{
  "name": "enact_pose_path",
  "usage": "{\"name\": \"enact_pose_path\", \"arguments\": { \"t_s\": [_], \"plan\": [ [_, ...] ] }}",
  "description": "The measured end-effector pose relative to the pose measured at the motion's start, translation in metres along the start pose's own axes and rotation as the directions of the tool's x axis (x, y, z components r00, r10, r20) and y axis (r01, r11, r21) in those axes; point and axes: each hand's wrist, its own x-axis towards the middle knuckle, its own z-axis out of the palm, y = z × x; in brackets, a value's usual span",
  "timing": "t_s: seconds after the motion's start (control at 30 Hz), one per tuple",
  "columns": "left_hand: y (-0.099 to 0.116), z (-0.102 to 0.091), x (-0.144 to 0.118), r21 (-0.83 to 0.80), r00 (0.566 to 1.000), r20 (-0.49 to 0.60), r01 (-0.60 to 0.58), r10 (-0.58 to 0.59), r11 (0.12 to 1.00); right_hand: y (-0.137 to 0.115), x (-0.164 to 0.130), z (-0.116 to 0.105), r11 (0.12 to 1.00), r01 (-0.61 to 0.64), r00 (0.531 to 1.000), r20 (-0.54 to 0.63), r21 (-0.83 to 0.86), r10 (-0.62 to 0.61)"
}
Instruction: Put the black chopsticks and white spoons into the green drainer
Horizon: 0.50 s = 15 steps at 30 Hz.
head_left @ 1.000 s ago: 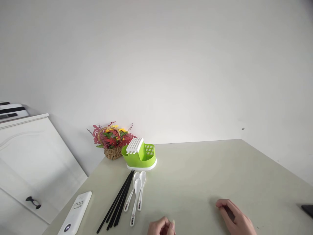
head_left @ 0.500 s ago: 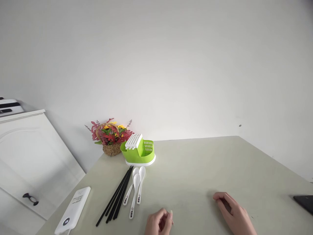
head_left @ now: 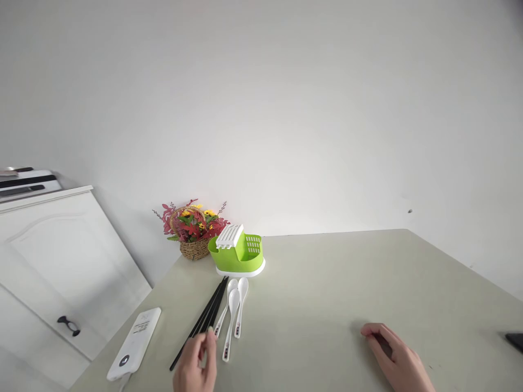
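My left hand (head_left: pixel 195 362) is over the lower ends of the black chopsticks (head_left: pixel 210 311), hiding part of them. Its fingers are curled towards the thumb, the tips close together, and nothing shows in them. Just right of its fingertips lie three white spoons (head_left: pixel 233 307) with printed handle ends. On the bare tabletop at the right rests my right hand (head_left: pixel 394 354), fingers curled in against the thumb, holding nothing visible. Beyond the cutlery stands a green utensil holder (head_left: pixel 237 261) with a white slatted top and white base.
A wicker basket of artificial flowers (head_left: pixel 195 249) stands behind the holder. At the left edge lies a white power bank (head_left: pixel 134 345) with a cable, beside a white cabinet (head_left: pixel 61 261). A dark object (head_left: pixel 515 341) sits at the far right. A wall closes off the back.
My left hand has moved left, from beside the spoons to over the chopsticks. The right hand stays in place. The view has shifted slightly left.
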Motion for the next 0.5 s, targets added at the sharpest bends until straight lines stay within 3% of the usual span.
{"name": "enact_pose_path", "arguments": {
  "t_s": [0.13, 0.33, 0.4, 0.5],
  "plan": [
    [-0.041, -0.016, 0.032, 0.306, 0.997, -0.003, -0.074, 0.079, 0.949, -0.002, -0.001, 0.0, 1.0, 0.007, 1.0, 0.0, 0.001, -0.007],
    [-0.084, -0.018, 0.052, 0.501, 0.982, 0.184, -0.053, -0.046, 0.864, 0.002, -0.002, 0.001, 1.0, 0.015, 1.0, 0.006, 0.003, -0.015],
    [-0.089, -0.021, 0.059, 0.516, 0.952, 0.289, -0.064, -0.102, 0.854, 0.005, -0.001, 0.002, 1.0, 0.029, 0.999, 0.023, 0.001, -0.029],
    [-0.088, -0.023, 0.07, 0.542, 0.866, 0.451, -0.076, -0.214, 0.837, 0.008, 0.0, 0.003, 0.998, 0.056, 0.998, 0.014, 0.005, -0.056]
  ]
}}
